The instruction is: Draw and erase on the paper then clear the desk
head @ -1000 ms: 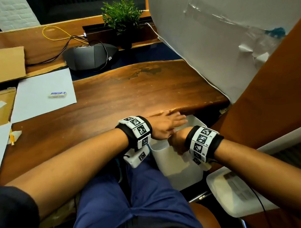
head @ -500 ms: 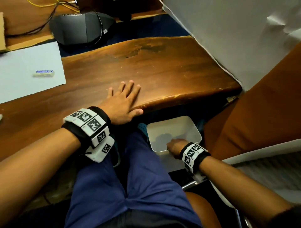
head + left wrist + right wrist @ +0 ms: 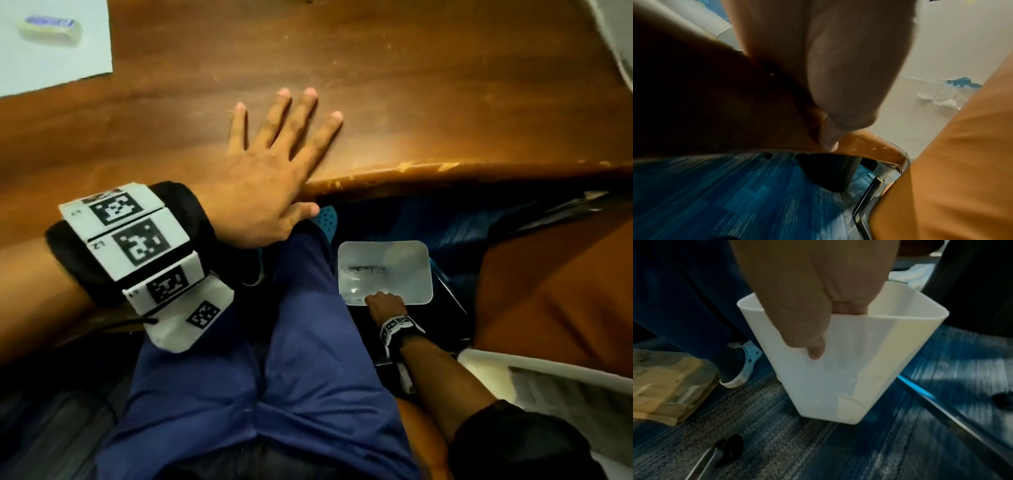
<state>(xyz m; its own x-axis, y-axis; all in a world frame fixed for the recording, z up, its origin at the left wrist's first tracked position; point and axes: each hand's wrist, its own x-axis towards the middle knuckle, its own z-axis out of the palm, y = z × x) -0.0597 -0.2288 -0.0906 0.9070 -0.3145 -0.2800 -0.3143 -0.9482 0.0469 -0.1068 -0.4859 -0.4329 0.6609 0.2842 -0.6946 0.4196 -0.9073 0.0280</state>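
Gripped at its near rim by the right hand [image 3: 385, 301], the white rectangular plastic bin [image 3: 404, 263] is held low beside the right leg, just above the blue carpet [image 3: 859, 447]. In the right wrist view the thumb [image 3: 816, 347] is laid down the outside of the near wall while the other fingers [image 3: 849, 308] are hooked over the rim into the bin, and the bin is seen tilted, with one bottom corner lowest. The right arm is stretched downward below the desk edge.

Up and to the left of that grip, the left hand [image 3: 270, 171] is pressed flat on the brown wooden desk [image 3: 445, 85], fingers straight and spread, nothing held; its thumb is hung over the desk's front edge. Farther left of that hand, the white sheet of paper [image 3: 68, 54] is lain on the desk, with the white eraser in a blue sleeve [image 3: 51, 29] resting on it.

Compared with half a second earlier, the bin has been lowered farther from the desk edge, still in the same right-hand grip, and the left hand has been kept flat on the desk. A second earlier both hands were at the bin against the desk edge.
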